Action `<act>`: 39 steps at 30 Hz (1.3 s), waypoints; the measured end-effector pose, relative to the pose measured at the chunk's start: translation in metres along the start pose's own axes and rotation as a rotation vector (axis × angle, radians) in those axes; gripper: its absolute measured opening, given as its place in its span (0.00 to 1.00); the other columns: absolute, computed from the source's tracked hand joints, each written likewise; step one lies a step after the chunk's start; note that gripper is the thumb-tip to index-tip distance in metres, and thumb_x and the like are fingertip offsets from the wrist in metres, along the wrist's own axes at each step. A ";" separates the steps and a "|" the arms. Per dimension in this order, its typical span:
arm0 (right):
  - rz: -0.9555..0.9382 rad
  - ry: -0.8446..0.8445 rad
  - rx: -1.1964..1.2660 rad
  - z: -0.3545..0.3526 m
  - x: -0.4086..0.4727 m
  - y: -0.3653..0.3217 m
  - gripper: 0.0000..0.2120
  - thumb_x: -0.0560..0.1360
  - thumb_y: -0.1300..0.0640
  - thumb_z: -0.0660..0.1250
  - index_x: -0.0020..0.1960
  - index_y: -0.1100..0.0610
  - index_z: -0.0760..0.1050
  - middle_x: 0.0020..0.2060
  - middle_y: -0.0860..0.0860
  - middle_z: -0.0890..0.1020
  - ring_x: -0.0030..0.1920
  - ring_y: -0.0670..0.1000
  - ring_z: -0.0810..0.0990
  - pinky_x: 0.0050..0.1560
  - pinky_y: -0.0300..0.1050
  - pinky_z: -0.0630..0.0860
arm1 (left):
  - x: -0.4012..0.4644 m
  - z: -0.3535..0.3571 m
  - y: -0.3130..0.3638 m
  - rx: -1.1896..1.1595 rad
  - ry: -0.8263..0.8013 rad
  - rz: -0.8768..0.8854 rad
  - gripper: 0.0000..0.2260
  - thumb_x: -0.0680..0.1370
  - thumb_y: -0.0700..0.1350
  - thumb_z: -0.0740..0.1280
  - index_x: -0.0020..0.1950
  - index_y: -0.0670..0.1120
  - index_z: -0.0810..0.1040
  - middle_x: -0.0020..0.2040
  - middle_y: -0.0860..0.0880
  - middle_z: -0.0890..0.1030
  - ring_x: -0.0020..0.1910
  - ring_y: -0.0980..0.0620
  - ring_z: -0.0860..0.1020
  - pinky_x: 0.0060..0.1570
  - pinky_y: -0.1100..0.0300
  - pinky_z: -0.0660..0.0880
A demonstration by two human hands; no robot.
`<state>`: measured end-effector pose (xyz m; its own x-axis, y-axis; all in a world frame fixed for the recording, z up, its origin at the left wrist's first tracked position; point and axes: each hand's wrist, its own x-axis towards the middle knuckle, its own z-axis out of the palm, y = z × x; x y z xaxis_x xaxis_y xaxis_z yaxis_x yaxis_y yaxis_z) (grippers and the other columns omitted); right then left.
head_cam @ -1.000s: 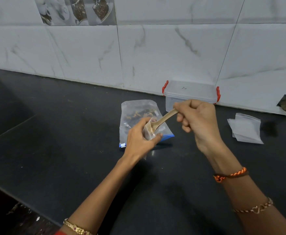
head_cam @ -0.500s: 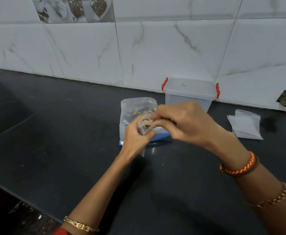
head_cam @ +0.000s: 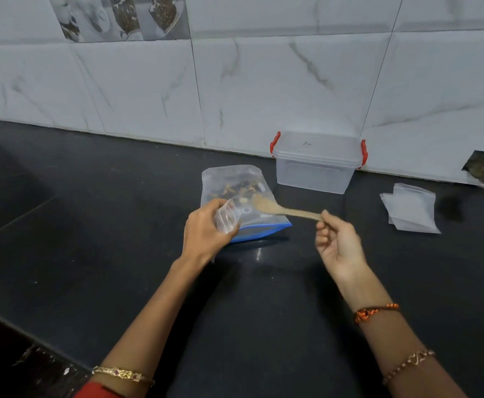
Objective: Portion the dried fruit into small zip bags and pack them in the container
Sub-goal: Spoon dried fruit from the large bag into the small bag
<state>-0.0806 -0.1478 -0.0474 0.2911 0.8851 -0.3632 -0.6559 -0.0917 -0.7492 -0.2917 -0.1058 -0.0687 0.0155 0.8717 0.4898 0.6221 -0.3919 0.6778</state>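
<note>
My left hand (head_cam: 204, 234) grips a small clear zip bag (head_cam: 227, 218) with a few bits of dried fruit inside, held just above the counter. My right hand (head_cam: 337, 242) pinches the end of a wooden spoon (head_cam: 281, 208), whose bowl hovers over the large bag, right of the small bag's mouth. The large clear bag of dried fruit (head_cam: 235, 188) with a blue zip edge lies on the counter behind my left hand. A clear plastic container (head_cam: 315, 173) with red clips and its lid on stands against the wall.
A stack of empty small zip bags (head_cam: 410, 209) lies at the right on the black counter (head_cam: 91, 225). The tiled wall has a dark hole (head_cam: 480, 168) at the far right. The counter's front edge runs along the lower left.
My right hand has pulled back to the right, drawing the spoon out of the small bag; it now holds the spoon by its end. My left hand still holds the small bag.
</note>
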 end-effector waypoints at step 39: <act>-0.733 -0.049 -1.338 0.067 0.044 0.088 0.15 0.76 0.60 0.62 0.34 0.55 0.61 0.29 0.51 0.71 0.31 0.51 0.70 0.36 0.44 0.68 | 0.047 -0.011 -0.035 -0.665 0.120 -0.712 0.08 0.66 0.33 0.73 0.39 0.44 0.79 0.36 0.47 0.81 0.40 0.47 0.80 0.43 0.57 0.78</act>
<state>-0.1722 -0.0869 -0.0925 0.2214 0.9289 0.2968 0.7174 0.0510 -0.6948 -0.3209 -0.0542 -0.0633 -0.2954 0.9470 -0.1258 -0.1129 0.0962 0.9889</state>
